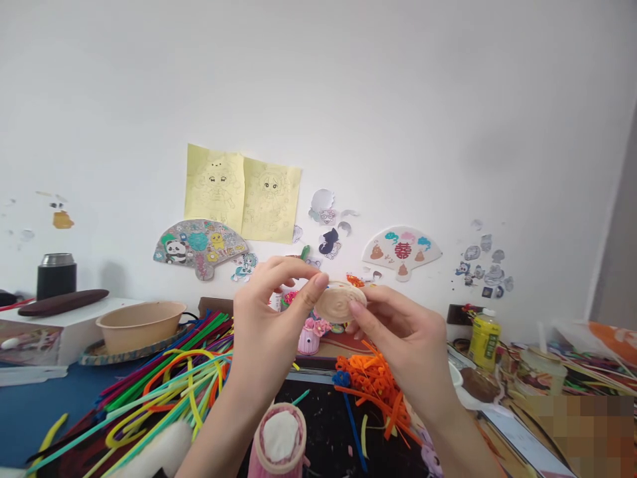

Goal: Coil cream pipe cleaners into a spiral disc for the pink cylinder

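Observation:
Both my hands are raised in front of me over a craft table. Between them I hold a small round beige coil [338, 302], a flat spiral disc that looks wound from fuzzy pipe cleaner. My left hand [266, 318] pinches its left edge with thumb and forefinger. My right hand [398, 338] grips its right and lower edge with the fingertips. Below the hands lie a heap of orange pipe-cleaner pieces [373, 385] and a pink cylinder with a white top [280, 438].
A spread of coloured pipe cleaners [164, 385] covers the left of the table beside a tan bowl [139, 324]. A black flask [56, 274] stands far left. A yellow glue bottle [484, 338] and jars sit right. Paper drawings and fans hang on the wall.

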Available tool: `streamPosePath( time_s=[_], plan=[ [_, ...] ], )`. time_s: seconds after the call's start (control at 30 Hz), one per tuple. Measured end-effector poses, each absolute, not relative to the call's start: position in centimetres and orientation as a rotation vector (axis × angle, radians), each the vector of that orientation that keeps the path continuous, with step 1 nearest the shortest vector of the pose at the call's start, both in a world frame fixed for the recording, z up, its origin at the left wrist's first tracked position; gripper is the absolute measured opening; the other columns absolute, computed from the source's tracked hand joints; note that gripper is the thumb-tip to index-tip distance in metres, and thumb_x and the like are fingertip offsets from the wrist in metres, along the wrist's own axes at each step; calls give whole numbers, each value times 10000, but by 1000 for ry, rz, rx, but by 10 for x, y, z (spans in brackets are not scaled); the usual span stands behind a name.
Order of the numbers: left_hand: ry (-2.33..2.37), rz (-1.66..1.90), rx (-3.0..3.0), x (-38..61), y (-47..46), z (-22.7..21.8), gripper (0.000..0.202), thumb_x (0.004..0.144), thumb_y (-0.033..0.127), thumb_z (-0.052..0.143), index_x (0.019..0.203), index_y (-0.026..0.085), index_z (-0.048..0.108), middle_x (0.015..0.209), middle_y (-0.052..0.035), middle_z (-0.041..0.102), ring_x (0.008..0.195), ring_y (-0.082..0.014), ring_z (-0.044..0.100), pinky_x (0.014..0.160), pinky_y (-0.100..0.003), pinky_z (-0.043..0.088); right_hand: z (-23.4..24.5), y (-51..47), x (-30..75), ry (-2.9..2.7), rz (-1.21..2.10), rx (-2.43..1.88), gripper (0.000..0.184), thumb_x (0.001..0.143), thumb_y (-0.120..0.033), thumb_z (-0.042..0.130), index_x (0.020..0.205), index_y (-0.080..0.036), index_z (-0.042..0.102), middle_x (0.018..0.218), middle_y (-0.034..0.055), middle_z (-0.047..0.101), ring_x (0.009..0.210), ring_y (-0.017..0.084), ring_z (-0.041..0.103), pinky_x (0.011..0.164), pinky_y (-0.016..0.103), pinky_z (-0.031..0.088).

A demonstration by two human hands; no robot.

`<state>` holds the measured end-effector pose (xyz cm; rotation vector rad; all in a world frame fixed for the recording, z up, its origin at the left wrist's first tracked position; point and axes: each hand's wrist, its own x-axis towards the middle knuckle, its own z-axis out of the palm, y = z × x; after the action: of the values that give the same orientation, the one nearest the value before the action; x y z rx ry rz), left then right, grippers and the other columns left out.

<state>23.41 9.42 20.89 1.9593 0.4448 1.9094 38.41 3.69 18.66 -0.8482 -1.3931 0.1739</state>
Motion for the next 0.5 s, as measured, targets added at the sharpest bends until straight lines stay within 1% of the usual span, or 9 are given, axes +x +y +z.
streamPosePath(
  time_s=[0.13,0.3,0.5],
  plan=[
    [436,1923,1952,234,95,208,115,873,261,684,763,227,688,818,20,684,801,-164,564,716,-312,375,186,37,384,-1390,164,-834,77,877,-292,719,919,-275,781,686,-3,683,613,150,653,550,242,585],
    [409,1919,1995,232,95,210,121,877,247,681,756,233,677,810,28,675,804,-163,564,712,-318,364,187,37,384,-1396,169,-816,84,893,-271,699,919,-283,778,736,-9,713,622,132,655,536,210,582],
    [383,1887,2010,232,97,209,140,890,263,665,752,237,664,799,28,662,799,-169,556,706,-329,355,187,38,384,-1388,155,-809,84,887,-254,707,918,-287,778,733,-20,715,605,119,662,540,196,586]
  ],
)
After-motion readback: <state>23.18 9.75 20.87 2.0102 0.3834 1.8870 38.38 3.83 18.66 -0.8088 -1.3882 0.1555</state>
